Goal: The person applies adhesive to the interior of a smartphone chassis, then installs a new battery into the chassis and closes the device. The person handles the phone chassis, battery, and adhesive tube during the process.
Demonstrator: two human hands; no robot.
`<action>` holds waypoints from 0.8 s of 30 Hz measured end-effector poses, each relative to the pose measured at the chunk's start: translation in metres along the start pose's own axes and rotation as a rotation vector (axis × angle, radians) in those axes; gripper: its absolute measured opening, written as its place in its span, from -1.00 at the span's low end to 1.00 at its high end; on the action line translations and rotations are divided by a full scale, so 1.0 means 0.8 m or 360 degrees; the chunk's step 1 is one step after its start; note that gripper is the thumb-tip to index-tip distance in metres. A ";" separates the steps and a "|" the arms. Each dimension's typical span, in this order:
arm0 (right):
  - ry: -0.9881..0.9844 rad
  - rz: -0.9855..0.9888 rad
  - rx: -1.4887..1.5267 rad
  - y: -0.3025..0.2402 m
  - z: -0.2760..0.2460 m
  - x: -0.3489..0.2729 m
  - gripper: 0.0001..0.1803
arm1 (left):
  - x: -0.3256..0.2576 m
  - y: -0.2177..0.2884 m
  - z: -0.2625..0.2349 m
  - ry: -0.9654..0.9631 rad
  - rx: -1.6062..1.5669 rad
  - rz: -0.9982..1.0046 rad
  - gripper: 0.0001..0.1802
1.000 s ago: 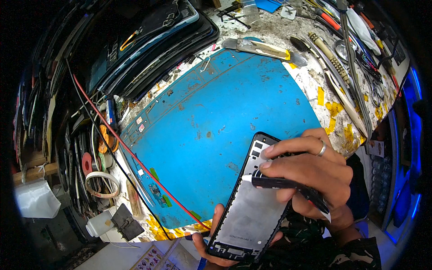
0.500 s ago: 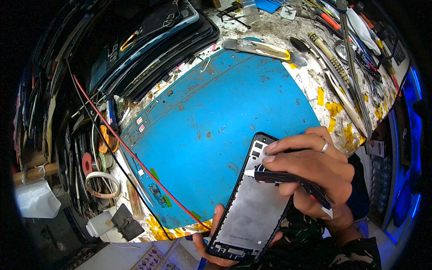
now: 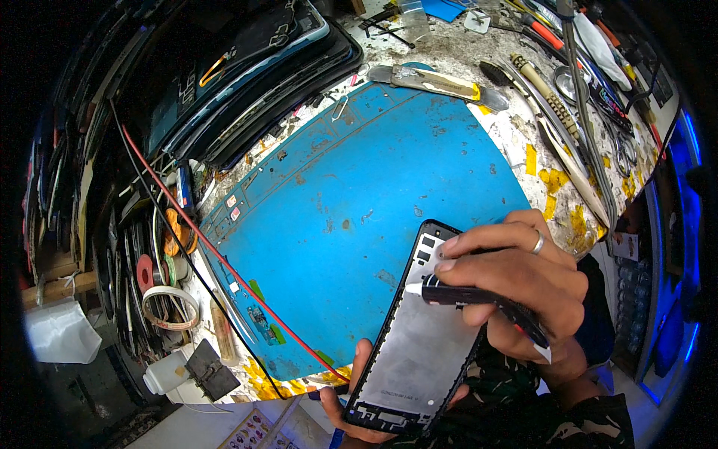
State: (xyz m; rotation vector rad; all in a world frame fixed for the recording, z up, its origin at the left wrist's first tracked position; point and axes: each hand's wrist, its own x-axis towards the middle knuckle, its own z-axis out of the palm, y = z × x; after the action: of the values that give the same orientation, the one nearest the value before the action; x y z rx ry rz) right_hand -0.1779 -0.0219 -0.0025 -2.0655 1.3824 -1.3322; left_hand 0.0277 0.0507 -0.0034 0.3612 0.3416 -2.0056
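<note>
In the last second, my right grip [image 3: 523, 288] moved the black tube [image 3: 443, 294] slightly toward the far end of the phone frame [image 3: 415, 340].

Silver-grey rectangular metal phone frame [image 3: 416, 348]: black-rimmed. Slim black tube [image 3: 449, 295]: white-tipped. Flat blue mat [image 3: 359, 187]: dark-blotched. Dark cloth sleeve [image 3: 594, 423]: camouflage pattern.

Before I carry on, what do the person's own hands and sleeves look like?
The right grip is a bare, ungloved hand with a plain silver-coloured ring on one finger. Below it, the sleeve is dark with a camouflage pattern. The left grip is also ungloved but mostly hidden; any ring or sleeve there cannot be made out.
</note>
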 end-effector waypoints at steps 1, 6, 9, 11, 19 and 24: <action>-0.0017 -0.0002 0.0018 -0.001 0.000 0.000 -0.60 | 0.000 -0.002 -0.002 0.0182 0.0192 -0.0033 0.00; -0.0010 0.0035 0.0010 -0.002 -0.002 0.001 -0.62 | 0.001 0.001 0.000 0.0093 -0.0116 -0.0009 -0.12; -0.0023 0.0035 0.0041 -0.002 -0.002 0.002 -0.63 | 0.006 0.007 0.006 0.0332 0.0310 -0.0191 -0.12; -0.0019 0.0040 0.0026 -0.002 -0.003 0.002 -0.63 | 0.008 0.017 0.011 0.0595 0.0753 -0.0379 -0.11; -0.0009 0.0006 0.0009 0.000 -0.002 0.003 -0.62 | 0.009 0.022 0.014 0.0629 0.0516 -0.0446 -0.07; -0.0004 0.0007 -0.0006 0.001 -0.002 0.001 -0.61 | 0.012 0.024 0.016 0.0628 0.0565 -0.0459 -0.03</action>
State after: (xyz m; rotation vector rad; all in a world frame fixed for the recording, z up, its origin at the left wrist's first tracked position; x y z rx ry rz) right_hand -0.1794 -0.0229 -0.0016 -2.0643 1.3887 -1.3262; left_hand 0.0396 0.0299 0.0029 0.9863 0.2911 -2.2757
